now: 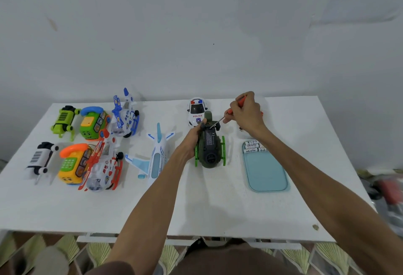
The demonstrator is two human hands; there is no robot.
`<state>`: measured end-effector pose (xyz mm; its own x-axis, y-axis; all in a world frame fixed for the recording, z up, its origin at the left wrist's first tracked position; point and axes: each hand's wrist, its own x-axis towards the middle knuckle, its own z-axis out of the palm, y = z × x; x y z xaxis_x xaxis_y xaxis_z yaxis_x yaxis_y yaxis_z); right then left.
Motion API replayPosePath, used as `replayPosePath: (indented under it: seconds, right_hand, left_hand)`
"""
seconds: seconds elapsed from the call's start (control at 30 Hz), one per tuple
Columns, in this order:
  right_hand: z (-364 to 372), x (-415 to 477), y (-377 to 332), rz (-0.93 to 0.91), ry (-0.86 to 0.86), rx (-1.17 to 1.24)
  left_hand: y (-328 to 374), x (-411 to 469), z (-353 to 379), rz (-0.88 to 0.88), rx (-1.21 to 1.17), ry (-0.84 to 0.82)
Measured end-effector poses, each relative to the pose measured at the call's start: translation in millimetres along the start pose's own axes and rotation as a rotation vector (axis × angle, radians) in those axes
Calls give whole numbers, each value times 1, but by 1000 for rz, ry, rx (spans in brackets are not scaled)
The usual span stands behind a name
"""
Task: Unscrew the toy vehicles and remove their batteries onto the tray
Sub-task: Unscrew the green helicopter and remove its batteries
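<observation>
The upturned green toy vehicle [210,147] is gripped by the left hand [194,133]; an orange screwdriver [228,112] is held against it by the right hand [247,111].

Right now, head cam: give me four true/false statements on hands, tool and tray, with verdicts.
1. The right hand holds the screwdriver, tip at the green toy's underside. True.
2. The tray holds no batteries. False: batteries lie at its far end.
3. The left hand grips the police car. False: it grips the green toy; the police car stands behind it.
4. The toy plane lies left of the green toy. True.
</observation>
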<state>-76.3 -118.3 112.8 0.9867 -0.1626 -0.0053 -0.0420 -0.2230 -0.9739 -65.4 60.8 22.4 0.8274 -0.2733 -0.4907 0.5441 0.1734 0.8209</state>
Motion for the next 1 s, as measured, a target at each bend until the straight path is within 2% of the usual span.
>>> replayPosePath:
  seconds: [0.23,0.4,0.53,0.77,1.0]
  right_hand:
    - [0,2,-1,18,-6,-7]
    - [3,13,0,-14,-19,-112]
    - [11,25,-7,-20,-100,-209]
    - [30,31,-30,-166,-225,-395]
    - [20,28,-23,-235,-5,-78]
  left_hand:
    - [-3,2,0,8,0,7]
    - [-2,3,-1,-4,12,9]
    - [-1,-1,2,-11,25,13]
    - [1,-2,3,-25,-7,17]
    - [1,-3,0,-25,-49,23]
